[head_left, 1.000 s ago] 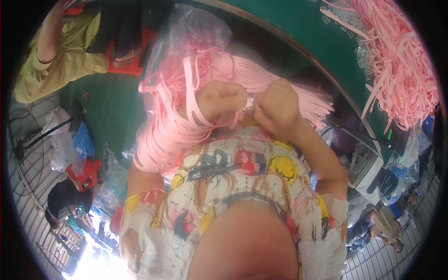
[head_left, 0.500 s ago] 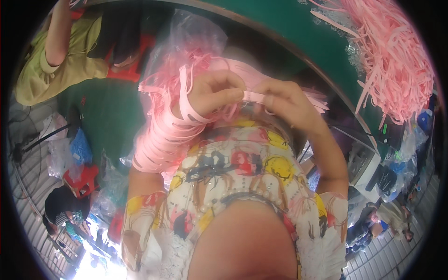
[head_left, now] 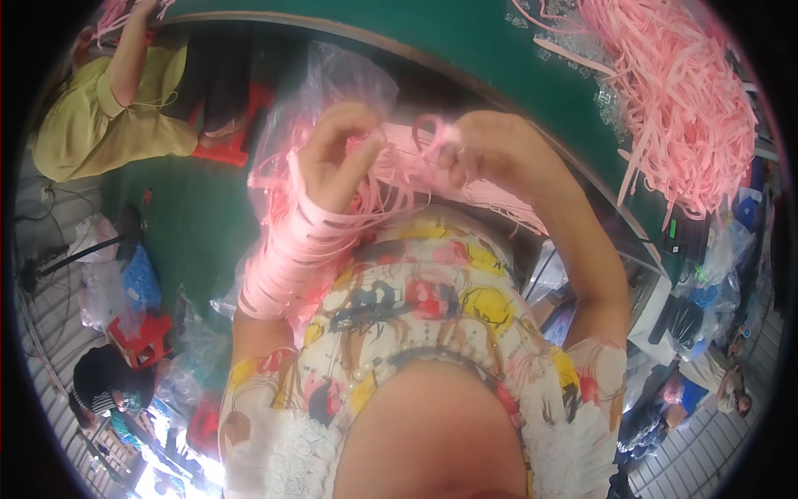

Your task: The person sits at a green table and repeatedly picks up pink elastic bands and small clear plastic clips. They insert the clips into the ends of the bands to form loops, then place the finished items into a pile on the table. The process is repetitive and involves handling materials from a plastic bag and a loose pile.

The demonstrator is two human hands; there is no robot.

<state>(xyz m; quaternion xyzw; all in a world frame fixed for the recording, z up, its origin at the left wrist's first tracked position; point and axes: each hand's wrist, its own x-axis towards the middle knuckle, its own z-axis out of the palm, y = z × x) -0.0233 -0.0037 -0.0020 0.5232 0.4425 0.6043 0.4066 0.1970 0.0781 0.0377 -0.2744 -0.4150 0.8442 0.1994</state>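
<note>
Pink strips between both hands

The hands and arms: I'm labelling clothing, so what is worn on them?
Both hands, left and right, are bare, without gloves. Many pink strip loops ring the left forearm like bangles. The right forearm is bare up to a short floral sleeve.

A green table curves across the top of the view, its pale edge running down to the right. On it at the right lies a big heap of pink strips, some trailing loose toward the table's middle. Small clear bits, perhaps plastic, lie beside the heap. The floor below is green too; a red stool stands on it.
</note>
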